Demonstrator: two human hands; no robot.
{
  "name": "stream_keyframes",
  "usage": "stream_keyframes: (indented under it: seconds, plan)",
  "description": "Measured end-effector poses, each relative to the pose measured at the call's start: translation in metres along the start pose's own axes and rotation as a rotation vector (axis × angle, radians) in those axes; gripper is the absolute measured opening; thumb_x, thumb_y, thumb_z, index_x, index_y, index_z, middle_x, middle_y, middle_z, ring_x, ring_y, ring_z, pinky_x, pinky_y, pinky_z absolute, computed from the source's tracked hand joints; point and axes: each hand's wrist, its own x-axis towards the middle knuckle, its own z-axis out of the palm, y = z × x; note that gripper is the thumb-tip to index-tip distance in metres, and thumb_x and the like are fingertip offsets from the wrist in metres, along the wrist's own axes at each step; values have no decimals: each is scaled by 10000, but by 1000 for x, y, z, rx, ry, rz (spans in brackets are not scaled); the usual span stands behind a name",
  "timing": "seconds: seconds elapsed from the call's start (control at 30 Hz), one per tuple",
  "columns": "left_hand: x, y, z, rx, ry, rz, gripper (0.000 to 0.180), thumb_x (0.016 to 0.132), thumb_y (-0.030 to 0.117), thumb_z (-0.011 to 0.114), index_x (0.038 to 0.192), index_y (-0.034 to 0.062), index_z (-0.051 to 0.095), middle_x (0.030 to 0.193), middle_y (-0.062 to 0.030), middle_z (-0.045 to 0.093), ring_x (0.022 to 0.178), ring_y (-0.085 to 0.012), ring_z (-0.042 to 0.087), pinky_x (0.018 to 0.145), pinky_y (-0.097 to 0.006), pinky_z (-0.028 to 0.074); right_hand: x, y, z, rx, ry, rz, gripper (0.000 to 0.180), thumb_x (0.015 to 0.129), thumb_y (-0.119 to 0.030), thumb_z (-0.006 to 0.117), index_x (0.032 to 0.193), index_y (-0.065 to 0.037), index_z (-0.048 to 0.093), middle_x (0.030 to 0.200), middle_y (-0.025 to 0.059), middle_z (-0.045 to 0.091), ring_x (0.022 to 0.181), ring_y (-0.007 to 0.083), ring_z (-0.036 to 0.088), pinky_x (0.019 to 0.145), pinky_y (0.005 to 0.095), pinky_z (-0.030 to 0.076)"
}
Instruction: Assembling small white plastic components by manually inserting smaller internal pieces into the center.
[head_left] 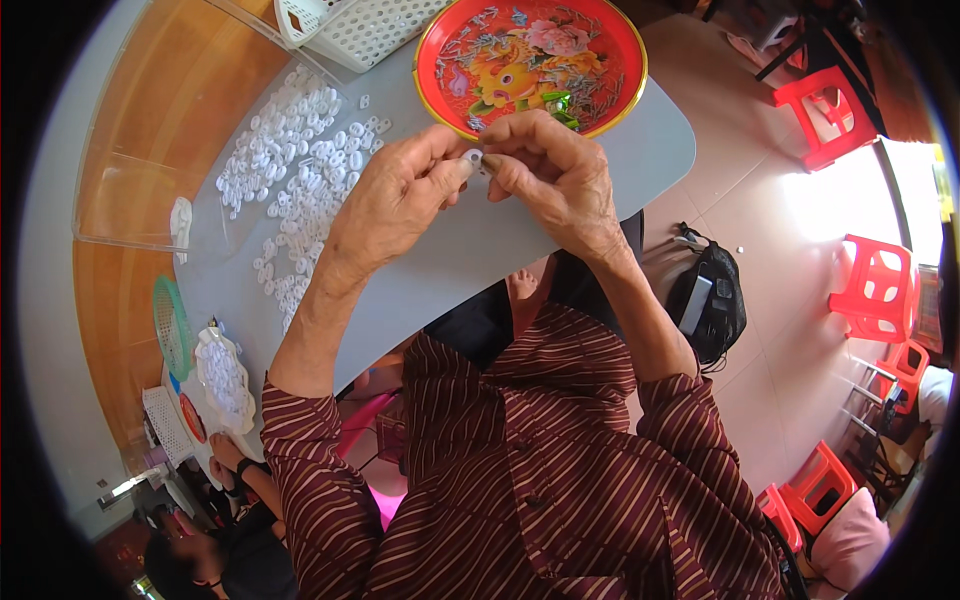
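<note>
Over the front edge of the grey table (430, 280), both my hands meet fingertip to fingertip. Thumb and fingers of my left hand (390, 205) pinch a small white plastic piece (474, 156) with a dark hole in it. My right hand (560, 185) is closed too, its thumb and forefinger pressed against the right side of that piece; anything smaller between them is hidden. Just beyond the hands lies a round red tray (425, 65) with a gold rim and flower pattern, strewn with small metal parts (600, 75). A shiny green object (560, 106) sits near its close edge.
Many loose white plastic pieces (310, 180) spread left of my hands. A white perforated basket (375, 30) stands behind them. Farther left are a green sieve (172, 325) and a white dish of pieces (225, 380), near another person's hand (228, 450). Red stools (875, 288) and a black bag (712, 300) are right.
</note>
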Motion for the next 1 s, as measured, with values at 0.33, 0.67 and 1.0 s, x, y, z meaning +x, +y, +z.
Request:
stream_keyframes:
  seconds: [0.33, 0.67, 1.0]
  plan:
    - [-7, -5, 14, -196, 101, 12, 246, 941, 220, 486, 963, -5, 581, 719, -19, 564, 660, -97, 500, 614, -245, 413, 1, 0, 0, 4, 29, 8, 166, 885, -23, 586, 1044, 16, 559, 840, 56, 638, 707, 103, 634, 653, 210, 512]
    - [-5, -9, 26, -16, 289, 168, 189, 931, 148, 456, 912, -22, 537, 636, -72, 491, 576, -132, 461, 551, -288, 407, 1, -2, 0, 25, -7, 52, 234, 866, -14, 605, 1090, 14, 543, 853, 57, 619, 719, 91, 602, 658, 210, 502]
    - [-5, -16, 25, -54, 275, 138, 202, 920, 167, 462, 846, -14, 515, 600, -54, 472, 541, -117, 441, 514, -287, 389, 0, -2, 0, -1, 12, 13, 225, 861, 17, 582, 1083, 17, 543, 820, 52, 630, 686, 74, 579, 605, 207, 483]
